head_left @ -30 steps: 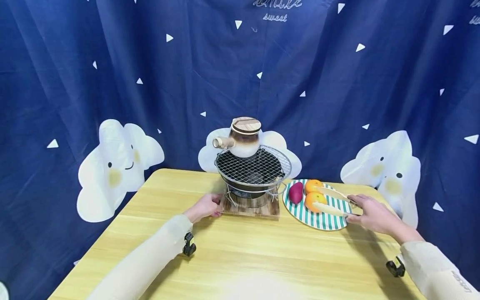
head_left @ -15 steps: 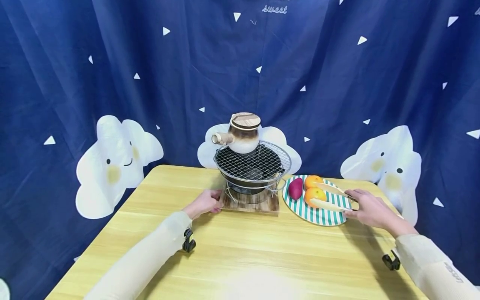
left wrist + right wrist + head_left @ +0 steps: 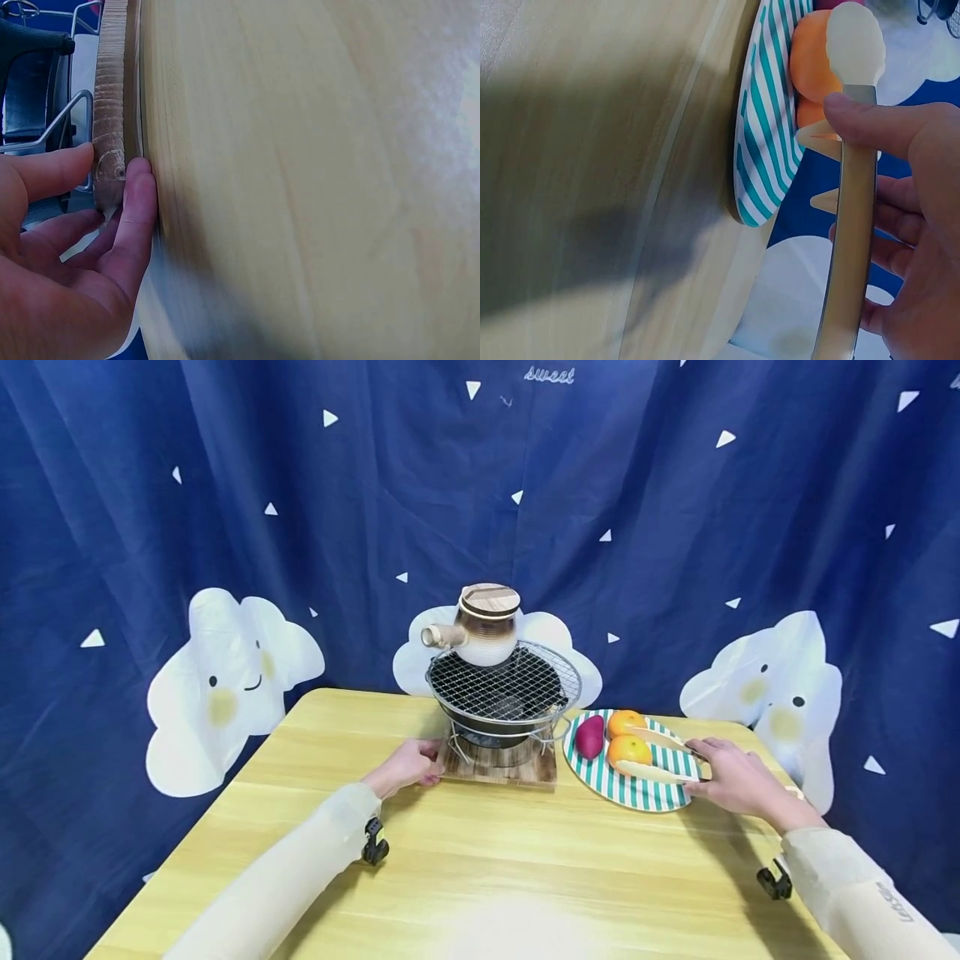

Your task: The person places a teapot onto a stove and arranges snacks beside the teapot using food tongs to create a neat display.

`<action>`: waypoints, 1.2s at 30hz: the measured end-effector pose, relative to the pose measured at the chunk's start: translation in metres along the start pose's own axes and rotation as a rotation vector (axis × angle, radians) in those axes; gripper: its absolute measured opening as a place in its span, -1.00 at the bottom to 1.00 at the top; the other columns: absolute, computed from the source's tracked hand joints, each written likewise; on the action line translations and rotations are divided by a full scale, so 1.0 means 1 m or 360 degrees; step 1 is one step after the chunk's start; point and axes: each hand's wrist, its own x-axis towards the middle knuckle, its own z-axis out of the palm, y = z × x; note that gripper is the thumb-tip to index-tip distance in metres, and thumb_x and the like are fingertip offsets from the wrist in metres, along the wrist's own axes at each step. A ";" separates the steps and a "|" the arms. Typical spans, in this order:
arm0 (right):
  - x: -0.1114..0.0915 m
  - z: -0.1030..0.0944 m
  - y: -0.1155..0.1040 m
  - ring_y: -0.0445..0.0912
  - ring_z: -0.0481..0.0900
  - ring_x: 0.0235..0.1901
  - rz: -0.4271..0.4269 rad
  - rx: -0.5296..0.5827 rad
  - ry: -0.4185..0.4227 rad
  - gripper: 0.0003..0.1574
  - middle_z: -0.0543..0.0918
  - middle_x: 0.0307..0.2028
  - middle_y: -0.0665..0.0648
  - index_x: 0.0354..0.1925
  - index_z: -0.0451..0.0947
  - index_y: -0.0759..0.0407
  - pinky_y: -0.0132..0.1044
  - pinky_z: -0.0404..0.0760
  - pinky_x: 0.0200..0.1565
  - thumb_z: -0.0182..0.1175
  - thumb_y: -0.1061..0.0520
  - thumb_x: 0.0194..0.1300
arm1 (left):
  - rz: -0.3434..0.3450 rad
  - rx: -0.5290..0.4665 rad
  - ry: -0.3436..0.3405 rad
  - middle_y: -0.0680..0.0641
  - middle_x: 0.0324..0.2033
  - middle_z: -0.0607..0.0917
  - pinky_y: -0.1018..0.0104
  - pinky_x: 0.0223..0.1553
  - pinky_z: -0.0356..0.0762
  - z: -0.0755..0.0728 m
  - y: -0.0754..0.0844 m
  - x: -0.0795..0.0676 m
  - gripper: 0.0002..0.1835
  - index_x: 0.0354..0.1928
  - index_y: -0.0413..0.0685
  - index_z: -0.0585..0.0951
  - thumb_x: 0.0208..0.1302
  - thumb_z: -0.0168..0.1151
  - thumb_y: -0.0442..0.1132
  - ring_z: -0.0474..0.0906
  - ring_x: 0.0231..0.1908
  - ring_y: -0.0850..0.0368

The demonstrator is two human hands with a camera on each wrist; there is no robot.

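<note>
My left hand (image 3: pixel 408 766) holds the left front corner of a brown wooden board (image 3: pixel 517 775). In the left wrist view its thumb lies against the upper face of the board (image 3: pixel 111 97), other fingers at the edge and underside. My right hand (image 3: pixel 738 781) grips tongs (image 3: pixel 660 774) with pale tips. These tips straddle the nearer orange (image 3: pixel 628 750); whether both touch it I cannot tell. Behind it is a second orange (image 3: pixel 624 722), and to the left a reddish-purple oval fruit or vegetable (image 3: pixel 589 737). All three lie on a green-and-white striped plate (image 3: pixel 630 797).
On the board stands a round black grill with a wire rack (image 3: pixel 498 689). A brown-and-white lidded pot (image 3: pixel 486 639) sits at the rack's back left, handle pointing left. The wooden table (image 3: pixel 450 860) ends before a blue curtain (image 3: pixel 360 527) with clouds.
The head view has tipped down slightly. My right hand has moved a little left with the tongs, toward the fruit. My left hand keeps its hold on the board.
</note>
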 end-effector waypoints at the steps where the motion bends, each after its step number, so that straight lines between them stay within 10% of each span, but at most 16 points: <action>1: 0.000 -0.001 -0.001 0.44 0.47 0.15 -0.0003 0.0000 0.0001 -0.01 0.51 0.20 0.52 0.33 0.41 0.36 0.38 0.52 -0.17 0.49 -0.14 0.10 | 0.0002 0.0005 0.0006 -0.31 -0.14 0.68 0.26 -0.28 0.77 0.000 0.000 0.000 -0.32 0.39 -0.43 0.34 0.19 0.25 -0.52 0.66 -0.38 0.05; 36: 0.003 -0.002 -0.003 0.47 0.41 0.18 0.0012 0.0130 -0.0048 -0.06 0.48 0.20 0.56 0.34 0.37 0.43 0.44 0.48 0.09 0.43 -0.07 0.18 | -0.0006 0.0024 -0.0003 -0.37 0.01 0.63 0.20 -0.17 0.79 -0.002 0.000 0.000 -0.32 0.40 -0.41 0.34 0.22 0.25 -0.50 0.72 -0.29 -0.02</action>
